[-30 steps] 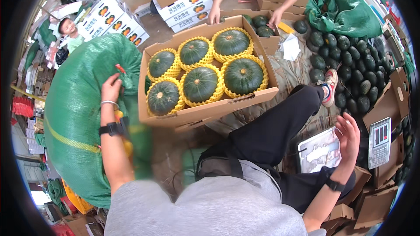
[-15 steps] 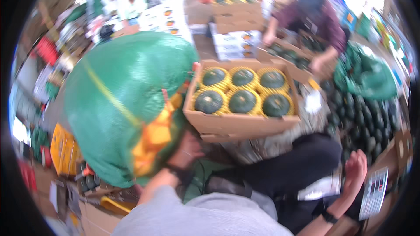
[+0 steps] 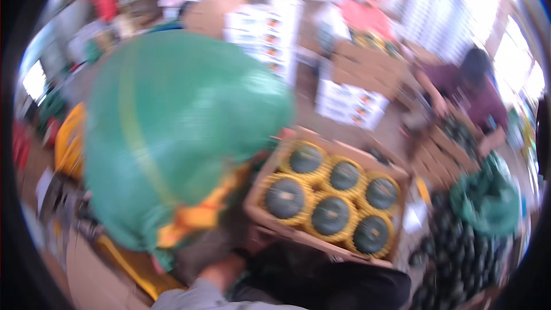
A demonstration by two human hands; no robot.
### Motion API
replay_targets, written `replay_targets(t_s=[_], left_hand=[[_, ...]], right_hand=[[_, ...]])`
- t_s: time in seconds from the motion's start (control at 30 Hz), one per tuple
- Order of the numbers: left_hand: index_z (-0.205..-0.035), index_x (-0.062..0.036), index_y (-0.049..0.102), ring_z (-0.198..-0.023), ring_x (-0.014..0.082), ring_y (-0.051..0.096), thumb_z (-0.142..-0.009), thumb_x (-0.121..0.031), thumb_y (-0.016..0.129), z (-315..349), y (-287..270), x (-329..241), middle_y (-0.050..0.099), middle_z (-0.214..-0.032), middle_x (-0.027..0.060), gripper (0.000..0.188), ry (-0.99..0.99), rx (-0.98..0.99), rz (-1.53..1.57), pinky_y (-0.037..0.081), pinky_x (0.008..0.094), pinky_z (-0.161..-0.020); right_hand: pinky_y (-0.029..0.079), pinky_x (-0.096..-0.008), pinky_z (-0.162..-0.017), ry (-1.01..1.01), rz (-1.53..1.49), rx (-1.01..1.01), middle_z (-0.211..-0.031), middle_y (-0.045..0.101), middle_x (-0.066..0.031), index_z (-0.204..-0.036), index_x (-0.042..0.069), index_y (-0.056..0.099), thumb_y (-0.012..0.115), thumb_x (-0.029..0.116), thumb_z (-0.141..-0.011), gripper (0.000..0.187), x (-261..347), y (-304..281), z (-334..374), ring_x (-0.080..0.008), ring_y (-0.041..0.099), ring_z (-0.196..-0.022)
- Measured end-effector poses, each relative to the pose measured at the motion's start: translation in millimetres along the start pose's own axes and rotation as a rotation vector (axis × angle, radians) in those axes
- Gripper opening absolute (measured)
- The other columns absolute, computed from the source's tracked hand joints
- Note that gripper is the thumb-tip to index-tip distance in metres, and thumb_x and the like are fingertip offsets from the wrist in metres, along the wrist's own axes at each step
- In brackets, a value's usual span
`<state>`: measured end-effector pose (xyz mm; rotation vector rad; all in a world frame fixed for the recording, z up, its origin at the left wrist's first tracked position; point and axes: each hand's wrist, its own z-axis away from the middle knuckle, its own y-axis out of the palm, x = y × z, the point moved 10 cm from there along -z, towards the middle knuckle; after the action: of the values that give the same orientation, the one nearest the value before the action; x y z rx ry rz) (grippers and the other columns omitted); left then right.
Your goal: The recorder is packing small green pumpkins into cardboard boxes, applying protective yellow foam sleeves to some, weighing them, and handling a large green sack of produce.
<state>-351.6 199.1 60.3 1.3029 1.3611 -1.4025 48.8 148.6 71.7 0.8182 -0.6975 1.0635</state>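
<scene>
An open cardboard box (image 3: 274, 232) holds several dark green round squashes (image 3: 330, 216), each in a yellow foam net sleeve. It stands tilted to the view in front of my legs. My left hand (image 3: 259, 240) reaches in from below, by the box's near left side; blur and shadow hide its fingers, so I cannot tell whether it touches the box. Left of the box bulges a big green mesh sack (image 3: 189, 115), with orange-yellow pieces (image 3: 198, 216) of sleeve-like material at its lower opening. My right hand is out of view.
Dark green squashes (image 3: 459, 258) lie heaped at the right below a crumpled green net bag (image 3: 488, 195). A co-worker (image 3: 470, 80) handles another squash box (image 3: 442, 155). Behind, another person (image 3: 367, 14) sits by stacked cartons (image 3: 367, 69). Yellow crate edges (image 3: 135, 267) show at lower left.
The view has swung right and tilted, so box and sack appear shifted and turned. My right hand has left the picture. My left hand stays low beside the box.
</scene>
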Motion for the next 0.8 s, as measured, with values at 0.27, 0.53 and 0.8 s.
replay_targets(t_s=[0.27, 0.53, 0.8], left_hand=[[-0.118, -0.0066, 0.058, -0.109, 0.0259, 0.057, -0.083, -0.028, 0.069, 42.8, 9.4, 144.6, 0.061, -0.111, 0.0137, 0.043, -0.887, -0.414, 1.009, 0.048, 0.0418, -0.092], [-0.121, -0.0081, 0.056, -0.111, 0.0264, 0.055, -0.082, -0.032, 0.067, 67.1, -41.3, 166.9, 0.059, -0.116, 0.0129, 0.047, -0.948, -0.59, 0.928, 0.046, 0.0437, -0.094], [-0.125, -0.0095, 0.054, -0.113, 0.0268, 0.053, -0.081, -0.036, 0.066, 26.5, -86.3, 191.3, 0.058, -0.12, 0.012, 0.052, -0.952, -0.612, 0.927, 0.043, 0.0457, -0.097]], right_hand=[[0.048, -0.0265, -0.067, 0.203, -0.226, 0.06, -0.096, 0.062, -0.0038, -0.118, 0.008, 0.056, 0.047, 0.043, -0.094, 0.043, -50.6, 17.5, -80.4, -0.0138, 0.057, -0.076], [0.048, -0.0268, -0.065, 0.345, -0.38, 0.094, -0.093, 0.061, -0.0034, -0.119, 0.01, 0.055, 0.045, 0.048, -0.094, 0.047, -108.9, 42.0, -112.5, -0.0134, 0.057, -0.074], [0.052, -0.0343, -0.077, 0.329, -0.679, 0.119, -0.101, 0.063, -0.0058, -0.124, 0.011, 0.053, 0.037, 0.061, -0.092, 0.061, -135.4, 101.8, -182.8, -0.0166, 0.061, -0.088]])
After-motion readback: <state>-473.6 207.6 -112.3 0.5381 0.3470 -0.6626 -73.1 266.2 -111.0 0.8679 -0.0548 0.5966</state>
